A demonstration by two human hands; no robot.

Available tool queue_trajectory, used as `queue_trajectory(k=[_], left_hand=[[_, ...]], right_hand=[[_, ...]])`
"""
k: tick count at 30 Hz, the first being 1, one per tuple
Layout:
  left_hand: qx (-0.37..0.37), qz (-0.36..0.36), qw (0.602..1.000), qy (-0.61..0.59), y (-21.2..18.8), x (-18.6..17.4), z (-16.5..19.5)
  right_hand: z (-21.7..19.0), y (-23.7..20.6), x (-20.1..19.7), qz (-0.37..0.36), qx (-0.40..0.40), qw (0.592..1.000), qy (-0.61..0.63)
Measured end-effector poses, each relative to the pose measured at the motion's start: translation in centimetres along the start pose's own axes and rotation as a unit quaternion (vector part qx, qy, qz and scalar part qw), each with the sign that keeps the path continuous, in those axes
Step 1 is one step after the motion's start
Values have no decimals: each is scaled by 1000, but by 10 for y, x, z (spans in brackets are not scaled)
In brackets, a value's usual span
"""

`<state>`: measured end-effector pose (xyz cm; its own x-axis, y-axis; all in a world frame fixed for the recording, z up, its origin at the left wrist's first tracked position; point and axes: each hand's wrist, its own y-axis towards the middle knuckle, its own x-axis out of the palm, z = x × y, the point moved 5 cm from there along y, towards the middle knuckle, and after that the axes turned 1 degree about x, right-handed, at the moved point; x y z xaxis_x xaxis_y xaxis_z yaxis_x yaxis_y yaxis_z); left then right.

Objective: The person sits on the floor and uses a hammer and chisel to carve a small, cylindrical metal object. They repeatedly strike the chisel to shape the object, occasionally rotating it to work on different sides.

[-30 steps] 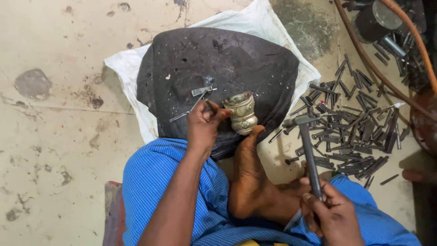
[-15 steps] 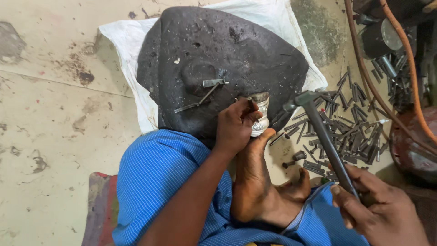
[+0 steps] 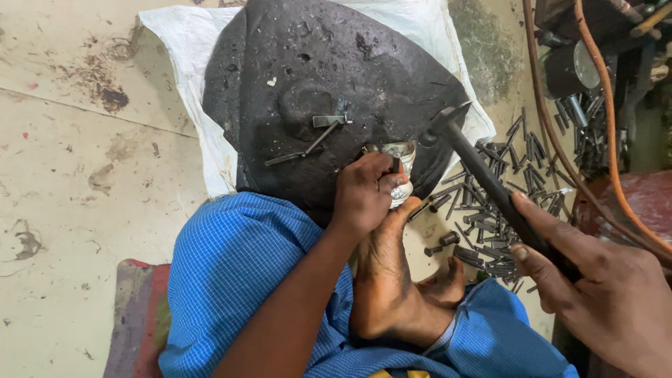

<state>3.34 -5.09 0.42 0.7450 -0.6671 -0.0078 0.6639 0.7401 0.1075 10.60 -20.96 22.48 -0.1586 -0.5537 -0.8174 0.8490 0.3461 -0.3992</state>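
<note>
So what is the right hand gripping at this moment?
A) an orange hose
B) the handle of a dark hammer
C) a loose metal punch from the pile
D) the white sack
B: the right hand is closed around the handle of the dark hammer, whose head is raised beside the small silvery piece that the left hand steadies against the black mound.

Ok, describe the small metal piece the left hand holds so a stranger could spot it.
Start at the big black dome on the white sack. At its near right edge, the left hand pinches a small metal piece. Unlike the dark punches scattered beside it, it is shiny and pale.
</note>
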Motion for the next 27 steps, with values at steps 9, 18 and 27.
queue_trajectory(k=[9, 18, 27], left_hand=[[-12, -15, 1000, -12, 3, -1, -3], [-12, -15, 999, -46, 4, -1, 0], [3, -1, 1000, -23, 6, 1, -6]], right_hand=[[-11, 0, -8, 9, -64, 998, -19], [-28, 2, -17, 30, -224, 974, 25], [-13, -18, -43, 194, -192, 919, 285]])
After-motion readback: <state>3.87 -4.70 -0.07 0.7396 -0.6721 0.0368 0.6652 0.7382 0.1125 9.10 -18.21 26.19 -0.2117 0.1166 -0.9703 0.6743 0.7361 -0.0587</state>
